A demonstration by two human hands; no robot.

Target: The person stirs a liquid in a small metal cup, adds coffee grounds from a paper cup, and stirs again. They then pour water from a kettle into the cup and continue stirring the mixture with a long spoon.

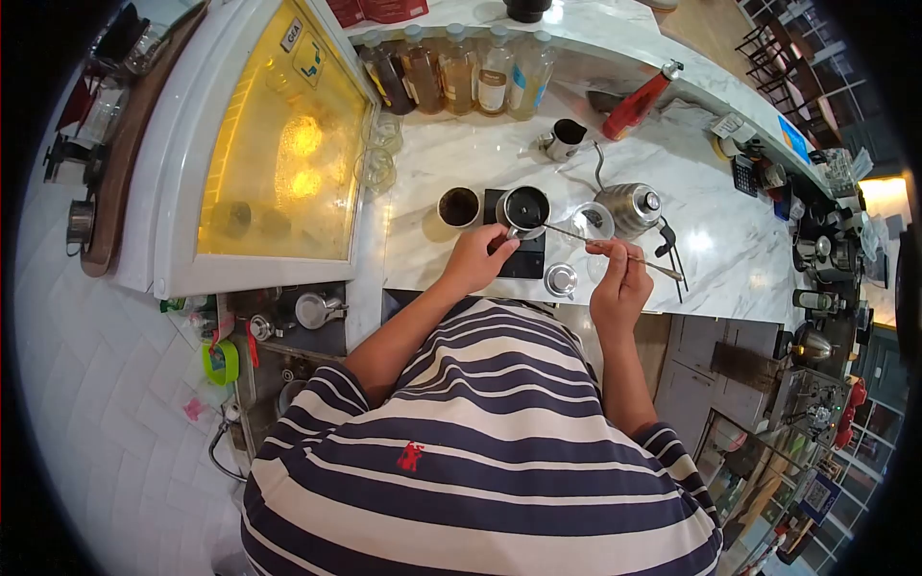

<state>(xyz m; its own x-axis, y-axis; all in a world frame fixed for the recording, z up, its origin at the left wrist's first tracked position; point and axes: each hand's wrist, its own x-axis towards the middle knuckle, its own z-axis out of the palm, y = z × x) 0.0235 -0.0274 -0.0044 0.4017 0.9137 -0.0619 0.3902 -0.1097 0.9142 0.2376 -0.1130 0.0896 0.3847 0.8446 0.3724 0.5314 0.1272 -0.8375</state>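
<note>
My left hand is closed on the handle of a metal cup with dark contents, over a black scale. In my right hand a long thin spoon is pinched, its far tip at the cup's right rim. Left of the cup stands another cup holding something dark and grainy. A small round metal piece lies near the counter's front edge. To the right sits a clear glass with something dark inside, beside a steel gooseneck kettle.
Bottles line the back of the marble counter, near a small pitcher and a red bottle. A yellow-lit glass-door fridge and stacked glasses are at the left. A black stand lies right of the kettle.
</note>
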